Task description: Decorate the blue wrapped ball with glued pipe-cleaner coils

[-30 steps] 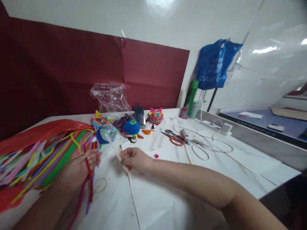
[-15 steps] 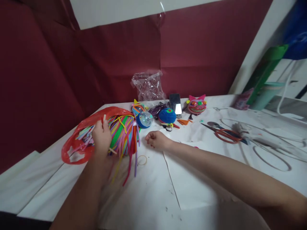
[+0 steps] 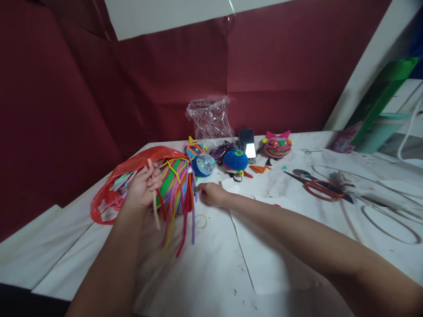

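My left hand (image 3: 144, 185) is closed around a cream pipe cleaner (image 3: 155, 211) and a red pipe cleaner (image 3: 161, 205), whose ends hang below the fist. Right beside it, a bundle of colourful pipe cleaners (image 3: 170, 187) spills from a red plastic bag (image 3: 99, 204), several strands trailing toward me. My right hand (image 3: 213, 194) has its fingers curled in, with the fingertips at the right edge of the bundle near a purple strand. Whether anything is pinched there is hidden. Behind the bundle sits a clear-and-blue ball (image 3: 203, 165).
At the back stand a blue ball (image 3: 235, 161), a phone (image 3: 247, 143), a pink decorated head (image 3: 278, 144) and a crumpled clear bag (image 3: 211, 118). Orange-handled scissors (image 3: 324, 190) and a glue gun cord (image 3: 390, 224) lie right. A rubber band (image 3: 201, 221) lies in front.
My left hand has turned and lifted slightly, bringing the cream and red pipe cleaners away from the bundle. My right hand has moved left to the bundle's edge. The view has shifted slightly.
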Motion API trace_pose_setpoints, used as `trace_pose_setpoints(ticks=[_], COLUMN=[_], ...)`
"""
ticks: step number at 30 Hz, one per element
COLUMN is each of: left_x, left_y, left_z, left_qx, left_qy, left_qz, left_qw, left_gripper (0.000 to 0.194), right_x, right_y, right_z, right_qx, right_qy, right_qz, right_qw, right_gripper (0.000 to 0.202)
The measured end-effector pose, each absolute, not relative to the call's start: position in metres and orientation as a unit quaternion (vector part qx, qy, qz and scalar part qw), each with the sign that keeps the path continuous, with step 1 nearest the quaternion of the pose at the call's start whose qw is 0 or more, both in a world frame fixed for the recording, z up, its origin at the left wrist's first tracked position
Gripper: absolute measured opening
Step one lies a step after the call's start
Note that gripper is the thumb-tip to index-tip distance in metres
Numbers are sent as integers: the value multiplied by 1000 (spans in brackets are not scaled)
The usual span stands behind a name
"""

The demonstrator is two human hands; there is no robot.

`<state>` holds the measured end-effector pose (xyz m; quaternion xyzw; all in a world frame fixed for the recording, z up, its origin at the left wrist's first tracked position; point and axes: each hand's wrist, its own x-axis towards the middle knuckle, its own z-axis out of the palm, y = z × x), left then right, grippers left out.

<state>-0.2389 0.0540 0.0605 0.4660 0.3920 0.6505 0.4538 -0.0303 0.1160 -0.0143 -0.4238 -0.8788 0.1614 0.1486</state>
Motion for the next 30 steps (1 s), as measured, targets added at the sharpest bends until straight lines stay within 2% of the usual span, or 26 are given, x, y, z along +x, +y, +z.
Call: trace_pose_setpoints(ticks=[3,6,10,14,19,24,30], left_x=[-228,-212,-202,-208,-210,-203,-190], left_y=[62,69,73,76,77,76,67], left_z=[44,25,7,-2,-2,4,16], left_qx=[542,619,711,710,698,669,659], left_qy=[492,518,544,553,550,537,494], left_qz=[564,483,349,340,356,433,501], left_qw=[383,339,275,273,287,275,264], left_gripper=[8,13,20,23,26,30,29], right_x=[-35,-37,-31,-19,-18,-35,-52], right_y=[117,124,136,143,135,119,106], right_z=[-15,-15,-15,-16,-15,-11,-2], right_qx=[-374,-334,-312,-315,-291,-296,-297], right_qy=[-907,-924,-923,-900,-873,-820,-762], right_qz=[127,112,123,151,204,275,357], right_qw=[144,145,190,260,334,405,451], right_gripper=[30,18,20,24,20,11,14])
